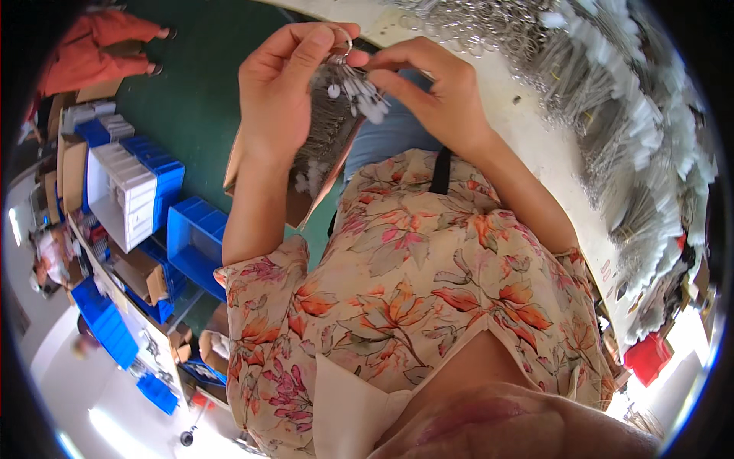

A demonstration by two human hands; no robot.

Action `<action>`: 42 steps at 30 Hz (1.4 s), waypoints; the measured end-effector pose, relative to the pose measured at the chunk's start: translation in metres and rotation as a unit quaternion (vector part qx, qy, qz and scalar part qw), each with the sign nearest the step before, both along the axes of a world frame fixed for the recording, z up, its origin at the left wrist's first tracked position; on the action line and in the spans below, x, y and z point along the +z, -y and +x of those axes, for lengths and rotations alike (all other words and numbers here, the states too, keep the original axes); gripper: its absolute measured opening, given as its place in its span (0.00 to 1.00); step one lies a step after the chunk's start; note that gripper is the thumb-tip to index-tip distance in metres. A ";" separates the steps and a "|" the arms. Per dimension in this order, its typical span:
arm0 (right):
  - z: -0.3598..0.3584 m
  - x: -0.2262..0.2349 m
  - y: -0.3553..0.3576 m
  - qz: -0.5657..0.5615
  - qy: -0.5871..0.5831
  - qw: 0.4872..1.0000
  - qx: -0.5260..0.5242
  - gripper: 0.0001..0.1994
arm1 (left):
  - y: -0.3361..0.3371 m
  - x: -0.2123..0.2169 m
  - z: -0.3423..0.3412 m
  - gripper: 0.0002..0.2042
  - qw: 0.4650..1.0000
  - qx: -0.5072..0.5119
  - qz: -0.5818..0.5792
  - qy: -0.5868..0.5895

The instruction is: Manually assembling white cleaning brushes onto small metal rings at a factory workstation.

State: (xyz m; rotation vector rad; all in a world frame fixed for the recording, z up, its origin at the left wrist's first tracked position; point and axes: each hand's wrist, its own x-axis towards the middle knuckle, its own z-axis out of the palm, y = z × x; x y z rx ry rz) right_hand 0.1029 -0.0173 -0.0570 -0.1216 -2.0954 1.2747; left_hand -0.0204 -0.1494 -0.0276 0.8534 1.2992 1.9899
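My left hand (277, 96) is raised in front of me, thumb and fingers pinched on a shiny metal ring (349, 40). From the ring hangs a small bunch of thin wire pieces with white ends (365, 93), slightly blurred. My right hand (443, 96) is closed beside the ring, thumb and forefinger together at the bunch's right side. Whatever its fingertips pinch is too small to make out. Below the hands, an open cardboard box (232, 164) holds many similar wire pieces (329, 130), partly hidden by my left hand and wrist.
On the pale table (527, 130) to my right lies a large heap of white-ended wire pieces (634, 153), with loose metal rings (466, 38) at its far edge. Blue bins (197, 233) and a white crate (115, 195) stand at left. Another person's orange-clad legs (103, 34) show far left.
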 end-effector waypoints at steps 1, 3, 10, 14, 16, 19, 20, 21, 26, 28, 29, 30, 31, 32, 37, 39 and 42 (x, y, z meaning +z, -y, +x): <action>0.001 -0.006 -0.004 -0.002 0.001 1.000 0.007 0.06 | 0.007 0.001 -0.007 0.09 0.999 0.001 -0.041 -0.009; 0.010 -0.017 -0.011 0.013 0.067 0.998 -0.014 0.06 | 0.025 -0.002 -0.017 0.08 0.996 0.021 -0.080 -0.034; 0.029 -0.047 -0.015 0.040 0.174 0.984 -0.026 0.04 | 0.042 -0.165 -0.029 0.07 0.807 -0.128 -0.464 -0.341; 0.024 -0.043 -0.012 0.101 0.166 0.981 -0.011 0.02 | 0.006 -0.263 -0.027 0.07 0.673 -0.196 -0.423 -0.574; 0.021 -0.041 -0.009 0.084 0.168 0.982 -0.018 0.02 | -0.014 -0.283 -0.044 0.07 0.656 -0.197 -0.434 -0.586; 0.038 -0.041 -0.017 0.041 0.187 0.981 -0.019 0.02 | -0.047 -0.304 -0.046 0.08 0.591 -0.226 -0.449 -0.631; 0.039 -0.038 -0.018 0.038 0.190 0.981 -0.022 0.02 | -0.051 -0.307 -0.053 0.10 0.615 -0.207 -0.411 -0.640; 0.038 -0.038 -0.017 0.032 0.193 0.980 -0.023 0.02 | -0.049 -0.311 -0.059 0.11 0.637 -0.190 -0.376 -0.645; 0.032 -0.033 -0.011 0.036 0.144 0.989 0.002 0.02 | -0.004 -0.292 -0.066 0.15 0.836 0.076 -0.422 -0.343; 0.039 -0.023 -0.016 0.010 0.138 0.990 0.024 0.02 | 0.004 -0.249 -0.074 0.11 0.872 0.218 -0.381 -0.216; 0.042 -0.026 -0.021 -0.022 0.145 0.988 0.047 0.02 | 0.003 -0.210 -0.080 0.10 0.867 0.269 -0.370 -0.199; 0.035 -0.022 -0.021 -0.048 0.138 0.985 0.091 0.02 | 0.024 -0.199 -0.112 0.08 0.827 0.380 -0.283 -0.302; 0.035 -0.015 -0.024 -0.095 0.166 0.975 0.114 0.03 | 0.024 -0.168 -0.130 0.07 0.817 0.414 -0.233 -0.328; 0.041 -0.011 -0.030 -0.116 0.155 0.975 0.110 0.04 | 0.004 -0.121 -0.128 0.08 0.840 0.398 -0.177 -0.324; 0.058 0.045 -0.045 -0.104 0.123 0.981 0.109 0.05 | -0.092 0.078 -0.143 0.10 0.839 0.286 -0.058 -0.458; 0.071 0.065 -0.055 -0.082 0.137 0.986 0.045 0.05 | -0.151 0.117 -0.148 0.11 0.837 0.204 -0.064 -0.504; 0.101 0.091 -0.085 -0.061 0.118 0.990 -0.042 0.05 | -0.252 0.130 -0.192 0.11 0.826 0.137 -0.088 -0.540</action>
